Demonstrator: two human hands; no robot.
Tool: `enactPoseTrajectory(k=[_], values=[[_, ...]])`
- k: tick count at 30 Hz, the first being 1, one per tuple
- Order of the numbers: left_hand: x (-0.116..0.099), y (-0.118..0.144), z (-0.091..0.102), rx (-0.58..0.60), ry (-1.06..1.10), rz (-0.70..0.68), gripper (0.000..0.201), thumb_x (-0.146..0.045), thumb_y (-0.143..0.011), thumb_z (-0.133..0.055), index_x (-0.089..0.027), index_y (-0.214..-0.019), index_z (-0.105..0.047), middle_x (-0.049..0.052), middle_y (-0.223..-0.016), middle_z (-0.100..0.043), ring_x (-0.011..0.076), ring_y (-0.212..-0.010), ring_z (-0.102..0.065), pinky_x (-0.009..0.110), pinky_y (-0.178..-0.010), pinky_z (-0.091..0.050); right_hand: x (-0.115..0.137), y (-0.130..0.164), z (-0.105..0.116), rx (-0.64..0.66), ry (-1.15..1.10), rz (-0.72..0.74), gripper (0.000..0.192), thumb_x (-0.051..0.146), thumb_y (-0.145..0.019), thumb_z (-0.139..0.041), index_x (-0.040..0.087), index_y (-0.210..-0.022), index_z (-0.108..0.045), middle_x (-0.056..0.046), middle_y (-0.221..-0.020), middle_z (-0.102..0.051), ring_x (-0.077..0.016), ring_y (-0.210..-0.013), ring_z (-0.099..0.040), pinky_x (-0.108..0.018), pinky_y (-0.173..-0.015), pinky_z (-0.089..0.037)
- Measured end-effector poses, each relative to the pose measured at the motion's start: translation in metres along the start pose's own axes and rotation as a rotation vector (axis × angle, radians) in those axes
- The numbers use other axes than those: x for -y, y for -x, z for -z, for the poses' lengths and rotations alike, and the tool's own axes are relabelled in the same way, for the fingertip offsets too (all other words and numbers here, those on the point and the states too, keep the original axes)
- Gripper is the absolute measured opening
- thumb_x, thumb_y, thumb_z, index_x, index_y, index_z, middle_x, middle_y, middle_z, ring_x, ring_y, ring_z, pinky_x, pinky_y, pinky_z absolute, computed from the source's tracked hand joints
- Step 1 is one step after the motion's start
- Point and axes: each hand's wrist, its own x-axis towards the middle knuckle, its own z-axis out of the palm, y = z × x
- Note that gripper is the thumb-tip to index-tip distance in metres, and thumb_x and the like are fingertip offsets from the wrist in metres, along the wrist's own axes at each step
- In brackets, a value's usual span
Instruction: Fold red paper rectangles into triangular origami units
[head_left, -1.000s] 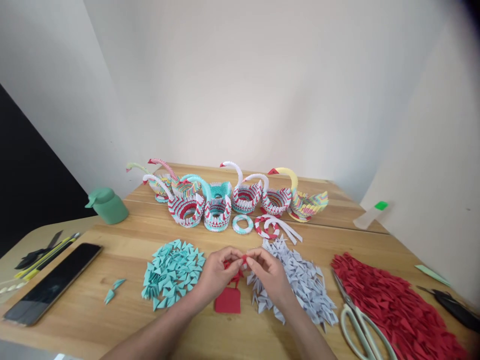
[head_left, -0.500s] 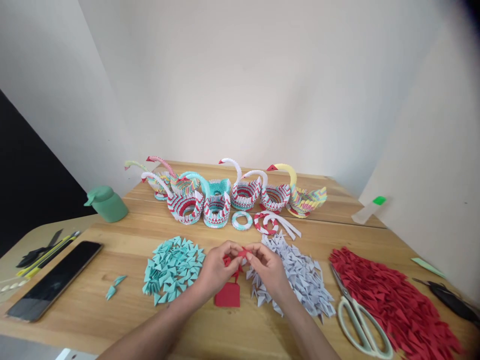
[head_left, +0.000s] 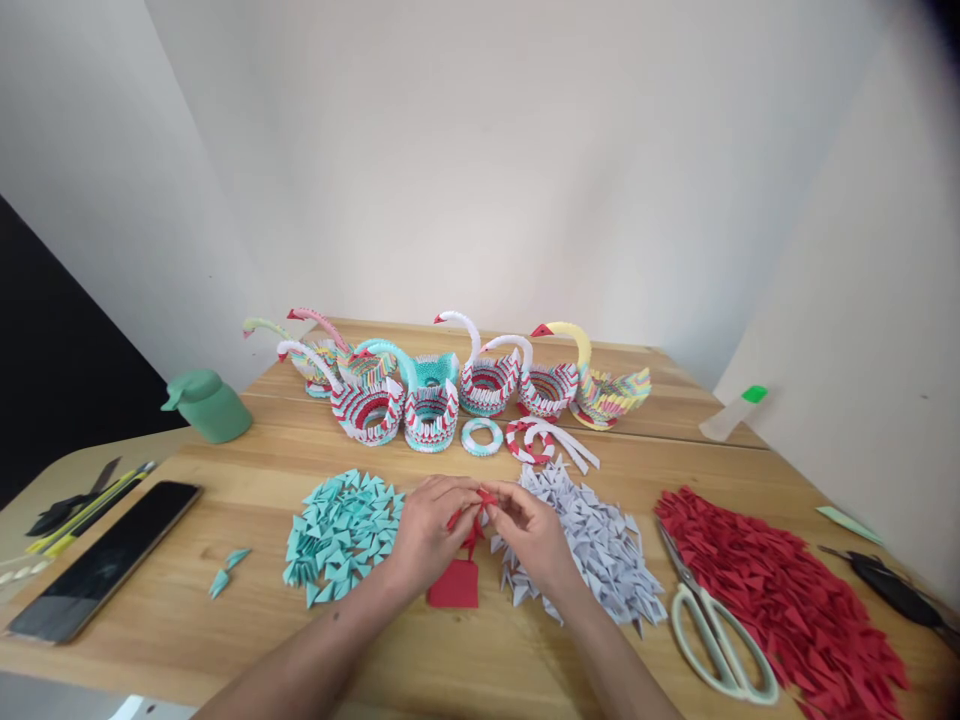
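Between the fingertips of both hands is a small piece of red paper [head_left: 486,497], partly hidden by the fingers. My left hand [head_left: 437,525] pinches it from one side, and my right hand [head_left: 529,525] pinches it from the other. Just below the hands, a few red folded pieces [head_left: 472,541] lie close to a flat stack of red paper [head_left: 454,585]. A pile of teal folded triangles [head_left: 341,540] is left of my left hand. Pale lavender folded triangles [head_left: 600,550] are heaped beside my right hand.
Several folded-paper swans [head_left: 431,415] stand at the back, with paper rings [head_left: 481,437] before them. Scissors [head_left: 720,645] lie against a red triangle pile [head_left: 780,590] at right. A phone [head_left: 105,560] and a green lidded container [head_left: 210,405] are at left.
The red paper between my fingertips has turned and now points upward. My fingers have shifted slightly around it. The whole view has moved a little.
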Motion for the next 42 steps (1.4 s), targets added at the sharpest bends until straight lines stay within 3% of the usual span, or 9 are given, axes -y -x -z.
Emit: enactPoseTrajectory(k=[8, 17, 25, 29, 36, 42], values=[[-0.002, -0.003, -0.001, 0.007, 0.233, 0.244, 0.013, -0.014, -0.080, -0.059, -0.019, -0.077, -0.070, 0.006, -0.087, -0.073, 0.0189, -0.083, -0.067, 0.030, -0.080, -0.051, 0.008, 0.001, 0.000, -0.001, 0.040, 0.015, 0.024, 0.028, -0.081, -0.057, 0.018, -0.098, -0.069, -0.003, -0.079, -0.068, -0.0162, -0.069, -0.061, -0.027, -0.065, -0.051], [-0.001, 0.000, -0.004, 0.006, 0.272, 0.283, 0.014, -0.013, -0.078, -0.060, -0.019, -0.078, -0.072, 0.006, -0.088, -0.074, 0.0197, -0.084, -0.068, 0.030, -0.081, -0.051, 0.009, 0.002, 0.000, -0.013, 0.053, 0.013, 0.019, 0.029, -0.081, -0.055, 0.017, -0.090, -0.067, -0.002, -0.071, -0.063, -0.0151, -0.064, -0.058, -0.025, -0.061, -0.048], [-0.004, 0.000, -0.004, 0.015, 0.284, 0.285, 0.015, -0.011, -0.079, -0.058, -0.019, -0.077, -0.071, 0.007, -0.090, -0.073, 0.0192, -0.085, -0.067, 0.029, -0.080, -0.051, 0.008, 0.001, -0.001, -0.008, 0.057, 0.030, 0.016, 0.027, -0.080, -0.056, 0.017, -0.088, -0.066, -0.003, -0.075, -0.065, -0.0158, -0.067, -0.059, -0.026, -0.063, -0.049], [-0.002, 0.001, -0.006, 0.002, 0.220, 0.222, 0.015, -0.011, -0.080, -0.058, -0.019, -0.079, -0.070, 0.007, -0.091, -0.073, 0.0189, -0.085, -0.067, 0.029, -0.079, -0.052, 0.003, 0.002, -0.002, -0.008, 0.054, 0.035, 0.016, 0.026, -0.082, -0.054, 0.018, -0.090, -0.065, -0.003, -0.077, -0.065, -0.0163, -0.068, -0.059, -0.027, -0.065, -0.049], [0.000, 0.007, -0.011, -0.031, -0.096, -0.121, 0.019, -0.016, -0.088, -0.050, -0.020, -0.087, -0.068, 0.010, -0.098, -0.071, 0.0196, -0.090, -0.064, 0.035, -0.085, -0.050, 0.003, 0.005, -0.008, -0.070, 0.047, 0.036, 0.013, 0.020, -0.080, -0.052, 0.021, -0.089, -0.061, -0.003, -0.085, -0.066, -0.0185, -0.078, -0.063, -0.028, -0.071, -0.050], [0.000, 0.012, -0.017, -0.034, -0.102, -0.125, 0.022, -0.013, -0.089, -0.051, -0.019, -0.106, -0.063, 0.009, -0.103, -0.068, 0.0183, -0.095, -0.061, 0.033, -0.085, -0.050, 0.008, 0.008, -0.012, -0.139, 0.060, 0.098, 0.007, 0.022, -0.083, -0.053, 0.021, -0.084, -0.060, -0.002, -0.082, -0.065, -0.0177, -0.077, -0.063, -0.028, -0.072, -0.050]])
